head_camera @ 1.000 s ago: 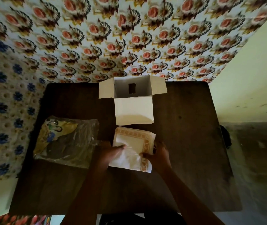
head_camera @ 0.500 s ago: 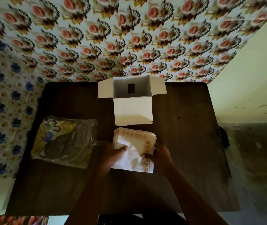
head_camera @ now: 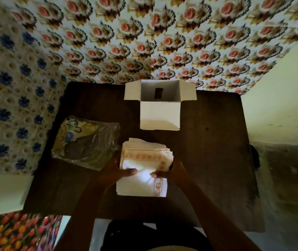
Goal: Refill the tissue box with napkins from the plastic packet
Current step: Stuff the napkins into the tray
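A stack of white napkins (head_camera: 144, 156) with an orange patterned border sits in the middle of the dark table, held from both sides. My left hand (head_camera: 116, 171) grips its left edge with the thumb on top. My right hand (head_camera: 170, 172) grips its right edge the same way. One napkin hangs down toward me below the thumbs. The white tissue box (head_camera: 160, 107) stands open beyond the stack, flaps spread, a dark slot showing inside. The plastic packet (head_camera: 86, 144), clear and crumpled with a yellow print, lies flat to the left of the napkins.
The dark wooden table (head_camera: 213, 151) stands against a flower-patterned wall. A tulip-printed surface (head_camera: 19, 230) shows at the lower left beside the table. The floor drops away on the right.
Both hands have shifted from the lower part of the stack to its two sides and gathered it up. The stack now looks bunched and raised, with one napkin hanging toward me.
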A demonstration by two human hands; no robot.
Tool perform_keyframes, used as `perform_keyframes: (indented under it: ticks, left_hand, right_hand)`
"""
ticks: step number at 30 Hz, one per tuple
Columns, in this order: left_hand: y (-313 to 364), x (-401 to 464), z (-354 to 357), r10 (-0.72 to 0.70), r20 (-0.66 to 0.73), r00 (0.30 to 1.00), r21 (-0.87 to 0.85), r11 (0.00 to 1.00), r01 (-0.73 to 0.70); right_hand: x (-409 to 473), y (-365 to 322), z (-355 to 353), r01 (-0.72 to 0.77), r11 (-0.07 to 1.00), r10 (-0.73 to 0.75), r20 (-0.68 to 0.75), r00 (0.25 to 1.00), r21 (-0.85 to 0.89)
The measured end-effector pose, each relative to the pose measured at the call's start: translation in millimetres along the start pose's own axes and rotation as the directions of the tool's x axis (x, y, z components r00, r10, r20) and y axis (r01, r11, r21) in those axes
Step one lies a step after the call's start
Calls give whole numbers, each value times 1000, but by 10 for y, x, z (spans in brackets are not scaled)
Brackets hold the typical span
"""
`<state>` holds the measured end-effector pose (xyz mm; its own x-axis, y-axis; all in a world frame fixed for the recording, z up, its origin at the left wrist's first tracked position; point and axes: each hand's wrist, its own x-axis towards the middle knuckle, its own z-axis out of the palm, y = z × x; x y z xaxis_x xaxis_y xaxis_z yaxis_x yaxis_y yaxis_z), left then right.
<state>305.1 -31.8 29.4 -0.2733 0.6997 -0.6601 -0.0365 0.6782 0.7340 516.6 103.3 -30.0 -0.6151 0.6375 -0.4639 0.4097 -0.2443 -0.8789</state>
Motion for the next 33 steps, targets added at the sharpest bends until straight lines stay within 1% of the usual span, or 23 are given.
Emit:
perform_keyframes:
  ticks: [2, 3, 5, 6, 8, 10, 12, 14, 16, 17, 18, 19, 20, 21, 22, 24, 25, 28, 29, 31, 33]
  left_hand:
    - [77, -176, -154, 21, 8, 1000, 81, 997, -21]
    - [94, -228, -234, 16, 11, 1000, 97, 995, -17]
    - [154, -339, -383, 60, 23, 998, 97, 993, -62]
    - [170, -377, -441, 84, 30, 996, 110, 990, -87]
    - [230, -433, -532, 107, 18, 994, 108, 988, -108]
    - [358, -465, -572, 150, -12, 989, 85, 985, -148]
    - [479, -517, -572, 186, -81, 979, 54, 982, -182]
    - [521, -543, -543, 224, -135, 965, 63, 974, -217]
    - [558, -579, -563, 267, -115, 957, 72, 963, -260]
    - [589, -600, -581, 310, -83, 947, 93, 949, -303]
    - [638, -605, -639, 339, -32, 940, 154, 931, -330]
    - [709, -637, -666, 364, 57, 930, 236, 900, -367]
    - [771, -616, -710, 404, 157, 901, 323, 841, -433]
    - [793, -574, -761, 433, 223, 873, 379, 787, -487]
    - [817, -522, -778, 456, 221, 862, 386, 771, -507]
    - [854, -406, -798, 469, 118, 875, 289, 827, -482]
    - [916, -370, -792, 476, 90, 875, 243, 842, -482]
    - [1156, -213, -769, 483, 14, 875, 187, 859, -477]
    - [1241, -157, -747, 490, 0, 872, 173, 858, -483]
    - [1415, -23, -687, 536, -45, 843, 198, 832, -518]
    - [1593, 100, -592, 570, -91, 816, 205, 813, -545]
  right_hand:
    - [-106, -136, 106, 12, 998, -18, 101, 995, 58]
    - [-151, -190, 158, -1, 996, -11, 145, 989, 84]
    - [-254, -299, 265, -11, 995, -12, 221, 975, 104]
    - [-315, -365, 319, -15, 992, -15, 236, 972, 122]
    - [-396, -487, 409, 14, 982, -50, 188, 981, 189]
    - [-455, -582, 495, 66, 962, -90, 80, 993, 265]
    - [-520, -710, 567, 91, 954, -96, 1, 995, 285]
    - [-554, -802, 612, 126, 964, -125, -18, 992, 235]
    - [-581, -903, 640, 155, 971, -147, -58, 987, 183]
    - [-589, -947, 637, 157, 973, -144, -83, 986, 172]
    - [-601, -996, 625, 159, 973, -142, -109, 984, 167]
    - [-616, -1043, 605, 172, 972, -154, -124, 980, 160]
    - [-621, -1078, 584, 187, 971, -166, -144, 976, 151]
    - [-621, -1128, 561, 204, 968, -180, -163, 970, 143]
    - [-612, -1184, 530, 226, 965, -199, -190, 961, 135]
    - [-570, -1315, 452, 294, 949, -263, -220, 939, 117]
    - [-529, -1377, 391, 330, 939, -304, -221, 927, 93]
    - [-388, -1564, 170, 387, 921, -386, -212, 898, -38]
    - [-330, -1631, 96, 395, 913, -408, -213, 888, -105]
    - [-153, -1758, -88, 413, 882, -462, -244, 853, -227]
    - [51, -1843, -283, 410, 883, -465, -311, 829, -226]
